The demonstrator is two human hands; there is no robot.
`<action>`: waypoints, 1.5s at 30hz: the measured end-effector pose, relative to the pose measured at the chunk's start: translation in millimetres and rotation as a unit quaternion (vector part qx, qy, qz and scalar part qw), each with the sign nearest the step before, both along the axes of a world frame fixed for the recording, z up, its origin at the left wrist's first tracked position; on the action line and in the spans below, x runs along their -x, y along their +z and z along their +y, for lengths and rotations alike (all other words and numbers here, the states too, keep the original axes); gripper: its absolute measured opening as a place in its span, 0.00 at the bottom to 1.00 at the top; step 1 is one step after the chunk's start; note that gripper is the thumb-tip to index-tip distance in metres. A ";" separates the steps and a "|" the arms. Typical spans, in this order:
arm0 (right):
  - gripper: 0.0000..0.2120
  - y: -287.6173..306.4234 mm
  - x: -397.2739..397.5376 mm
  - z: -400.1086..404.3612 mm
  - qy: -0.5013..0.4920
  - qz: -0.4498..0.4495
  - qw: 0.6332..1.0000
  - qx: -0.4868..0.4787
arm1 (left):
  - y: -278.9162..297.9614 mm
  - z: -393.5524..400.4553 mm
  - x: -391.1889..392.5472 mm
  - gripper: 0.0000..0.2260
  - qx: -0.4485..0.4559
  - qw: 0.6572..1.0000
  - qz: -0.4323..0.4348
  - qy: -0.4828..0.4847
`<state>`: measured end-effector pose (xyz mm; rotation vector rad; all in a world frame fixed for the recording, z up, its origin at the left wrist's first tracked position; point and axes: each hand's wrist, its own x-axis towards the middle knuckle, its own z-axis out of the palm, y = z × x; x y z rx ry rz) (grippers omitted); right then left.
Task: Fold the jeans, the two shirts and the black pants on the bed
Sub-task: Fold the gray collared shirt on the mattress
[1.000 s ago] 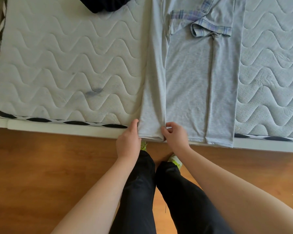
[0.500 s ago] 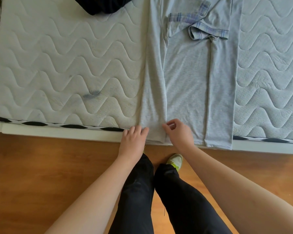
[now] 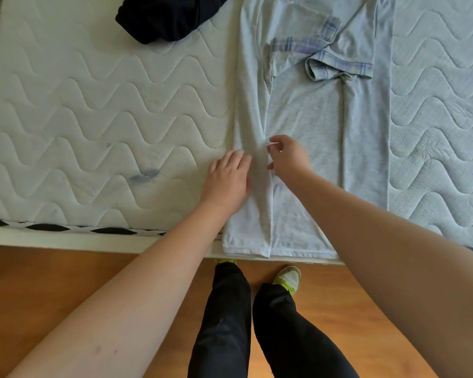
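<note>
A light grey shirt (image 3: 306,113) with plaid-trimmed sleeves lies lengthwise on the mattress, both long sides folded inward, its hem hanging at the bed's front edge. My left hand (image 3: 227,178) lies flat on the left folded strip, fingers together and extended. My right hand (image 3: 287,155) hovers at the inner edge of that strip, fingers loosely curled, holding nothing that I can see. A dark crumpled garment, the black pants (image 3: 164,17), sits at the top of the frame, left of the shirt.
The white quilted mattress (image 3: 79,118) has a small dark stain (image 3: 145,174) left of my hands. Its front edge (image 3: 66,236) runs across the frame above a wooden floor (image 3: 38,282). My legs and shoes stand close against the bed.
Both hands have left the shirt's hem and moved up along the left folded strip. The left hand now presses flat; the right has released its pinch.
</note>
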<state>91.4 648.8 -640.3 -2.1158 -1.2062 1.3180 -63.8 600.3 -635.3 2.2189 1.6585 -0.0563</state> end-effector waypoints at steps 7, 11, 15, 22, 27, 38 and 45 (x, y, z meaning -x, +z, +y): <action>0.11 -10.1 12.6 38.2 0.055 -0.068 0.995 0.041 | -25.9 24.1 10.3 0.32 0.067 0.993 0.087 -0.034; 0.09 -8.5 1.7 42.9 0.009 -0.113 0.993 0.033 | -35.7 21.3 23.6 0.34 0.064 0.992 0.101 -0.048; 0.08 -2.3 -12.4 34.2 -0.005 -0.131 0.990 0.052 | -35.3 20.9 27.9 0.35 0.054 0.992 0.097 -0.068; 0.19 12.0 -1.3 74.2 -0.055 -0.051 0.997 0.015 | -19.9 68.1 16.9 0.19 -0.069 0.996 0.007 -0.062; 0.17 0.0 6.8 139.3 -0.127 -0.001 0.992 0.011 | -33.1 114.3 9.0 0.29 -0.073 0.995 0.033 -0.060; 0.18 -1.1 -16.5 170.3 -0.241 0.114 0.963 0.030 | -36.3 166.6 -8.7 0.20 -0.098 0.994 0.020 -0.050; 0.03 10.7 -24.8 207.3 -0.284 0.211 0.932 0.076 | -19.7 246.7 -28.7 0.10 -0.021 1.000 0.019 0.002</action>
